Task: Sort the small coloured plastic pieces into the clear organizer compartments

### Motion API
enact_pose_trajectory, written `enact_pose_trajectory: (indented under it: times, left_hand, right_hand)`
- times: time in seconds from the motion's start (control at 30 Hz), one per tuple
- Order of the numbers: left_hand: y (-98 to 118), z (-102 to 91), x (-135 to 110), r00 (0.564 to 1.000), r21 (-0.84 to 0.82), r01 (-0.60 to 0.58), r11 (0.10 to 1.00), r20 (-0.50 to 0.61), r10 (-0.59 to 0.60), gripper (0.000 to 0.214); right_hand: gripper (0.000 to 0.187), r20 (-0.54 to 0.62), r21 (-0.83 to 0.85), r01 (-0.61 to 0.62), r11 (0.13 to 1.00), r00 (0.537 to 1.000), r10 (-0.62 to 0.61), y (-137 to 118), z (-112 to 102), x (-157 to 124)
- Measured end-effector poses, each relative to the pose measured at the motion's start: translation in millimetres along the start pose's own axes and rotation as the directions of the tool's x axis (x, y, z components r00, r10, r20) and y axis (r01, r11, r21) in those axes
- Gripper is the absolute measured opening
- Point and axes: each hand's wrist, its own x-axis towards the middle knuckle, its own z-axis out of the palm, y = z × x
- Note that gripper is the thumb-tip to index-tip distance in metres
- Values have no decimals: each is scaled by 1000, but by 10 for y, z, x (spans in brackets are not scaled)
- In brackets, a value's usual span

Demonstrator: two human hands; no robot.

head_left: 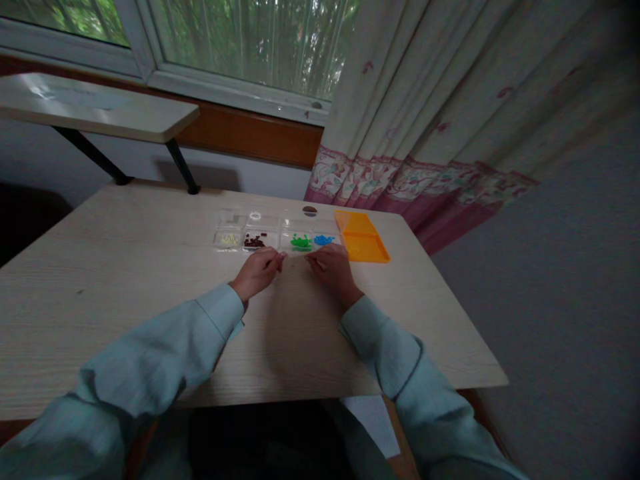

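4 boxes (260,233) stand in a row on the table (125,280), a tray (363,243) just right; left hand (257,270) and right hand (333,267) lie before them.

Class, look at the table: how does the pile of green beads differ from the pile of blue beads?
The green beads form a larger pile than the blue beads. The green beads lie beyond the gap between the left hand and the right hand; the blue beads lie just beyond the right hand. Both sit in clear compartments in one row.
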Motion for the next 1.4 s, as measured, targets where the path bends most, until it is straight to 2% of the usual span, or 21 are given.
enact_pose_trajectory:
  times: [0.17, 0.27, 0.43, 0.53, 1.13, 1.27, 1.33, 1.4]
  left_hand:
    - [-38, 24, -1, 1000, 5, 1, 1000, -11, -1, 46]
    - [-41, 27, 0, 1000, 3, 6, 1000, -8, -6, 46]
    - [-29, 22, 2, 1000, 5, -4, 1000, -5, 4, 46]
    - [-26, 18, 5, 1000, 13, -9, 1000, -6, 9, 46]
    - [3, -6, 8, 999, 26, -16, 1000, 45, 14, 48]
    - [2, -3, 9, 999, 14, -15, 1000, 33, 14, 44]
    - [-16, 6, 4, 999, 20, -37, 999, 25, 36, 34]
    - [-37, 16, -5, 997, 47, -60, 997, 44, 58, 23]
  right_hand:
    - [25, -48, 1, -136, 991, 990, 136, 228, -45, -21]
    - [27, -77, -15, -170, 985, 983, 168, 277, -56, -31]
    - [22, 18, -86, -75, 993, 997, 77, 143, -15, 7]
    - [19, 36, -121, -38, 992, 998, 42, 53, 19, 33]
    - [15, 90, -159, -89, 983, 990, 104, -71, 14, 16]
    - [18, -2, -165, -81, 983, 997, 82, -25, -59, 35]
    - [21, -110, -186, -171, 967, 982, 153, 86, -149, 39]
    - [25, -222, -214, -311, 926, 939, 264, 247, -255, 26]
